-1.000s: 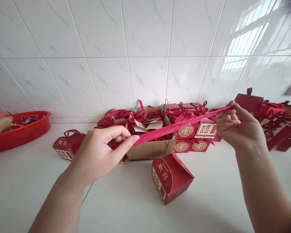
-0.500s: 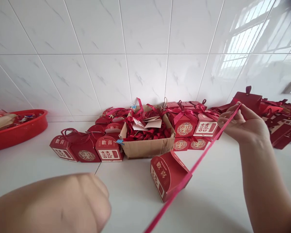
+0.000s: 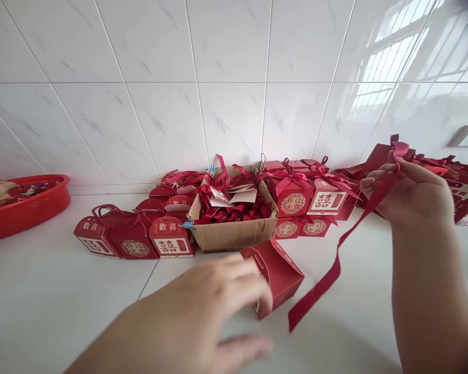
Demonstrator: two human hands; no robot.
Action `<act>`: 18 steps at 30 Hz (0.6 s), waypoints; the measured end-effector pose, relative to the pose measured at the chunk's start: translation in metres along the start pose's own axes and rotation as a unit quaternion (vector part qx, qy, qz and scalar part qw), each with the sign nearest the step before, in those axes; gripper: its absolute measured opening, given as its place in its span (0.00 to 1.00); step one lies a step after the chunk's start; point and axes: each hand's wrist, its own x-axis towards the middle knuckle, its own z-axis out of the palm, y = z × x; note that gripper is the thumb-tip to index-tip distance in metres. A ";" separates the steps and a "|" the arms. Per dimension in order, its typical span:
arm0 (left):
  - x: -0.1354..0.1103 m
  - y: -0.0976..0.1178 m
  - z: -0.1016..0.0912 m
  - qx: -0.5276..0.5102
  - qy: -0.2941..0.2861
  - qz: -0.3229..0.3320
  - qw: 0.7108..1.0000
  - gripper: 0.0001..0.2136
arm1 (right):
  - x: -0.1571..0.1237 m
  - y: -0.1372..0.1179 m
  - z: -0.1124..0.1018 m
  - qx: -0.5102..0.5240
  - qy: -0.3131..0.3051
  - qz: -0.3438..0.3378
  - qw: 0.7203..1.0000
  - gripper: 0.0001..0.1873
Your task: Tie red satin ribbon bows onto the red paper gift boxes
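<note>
My right hand (image 3: pixel 411 192) pinches the upper end of a red ribbon (image 3: pixel 337 257), which hangs loose and trails down to the white counter (image 3: pixel 62 306). My left hand (image 3: pixel 214 311) is low in the foreground, blurred, with fingers spread and nothing in them. It reaches toward a red gift box (image 3: pixel 278 275) lying tilted on the counter, and its fingertips cover the box's left side.
A cardboard box (image 3: pixel 234 234) full of red ribbons and tags stands against the tiled wall. Red gift boxes (image 3: pixel 134 236) flank it on both sides. A red basin (image 3: pixel 25 205) sits far left. Flat red box blanks (image 3: pixel 458 187) lie at the right.
My left hand let go of the ribbon, which was stretched taut between both hands and now dangles from the right hand. The left hand moved down and then toward the tilted red box.
</note>
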 end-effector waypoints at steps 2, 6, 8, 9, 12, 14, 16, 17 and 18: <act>0.040 0.021 -0.022 -0.001 0.002 -0.039 0.999 0.09 | -0.008 -0.001 0.005 -0.073 -0.044 0.002 0.996 0.03; 0.065 0.024 -0.014 0.008 -0.024 -0.038 0.999 0.16 | -0.020 0.002 0.008 -0.249 -0.214 0.066 0.942 0.09; 0.066 0.018 -0.003 0.035 0.001 -0.034 0.999 0.17 | -0.023 0.006 0.009 -0.322 -0.289 0.084 0.898 0.11; 0.066 0.016 0.000 0.047 0.007 -0.031 0.998 0.16 | -0.025 0.008 0.009 -0.353 -0.318 0.089 0.875 0.12; 0.068 0.012 0.000 0.057 -0.024 -0.012 0.998 0.12 | -0.029 0.017 0.012 -0.455 -0.411 0.113 0.782 0.14; 0.069 0.010 -0.006 0.048 -0.056 -0.004 0.997 0.13 | -0.032 0.024 0.016 -0.508 -0.478 0.144 0.702 0.14; 0.068 0.008 -0.012 0.034 -0.070 -0.003 0.997 0.15 | -0.036 0.031 0.021 -0.531 -0.527 0.185 0.637 0.15; 0.067 0.006 -0.014 0.025 -0.071 -0.001 0.997 0.17 | -0.038 0.034 0.024 -0.535 -0.543 0.201 0.615 0.15; 0.066 0.004 -0.015 0.018 -0.071 0.001 0.997 0.18 | -0.040 0.038 0.026 -0.538 -0.555 0.213 0.598 0.15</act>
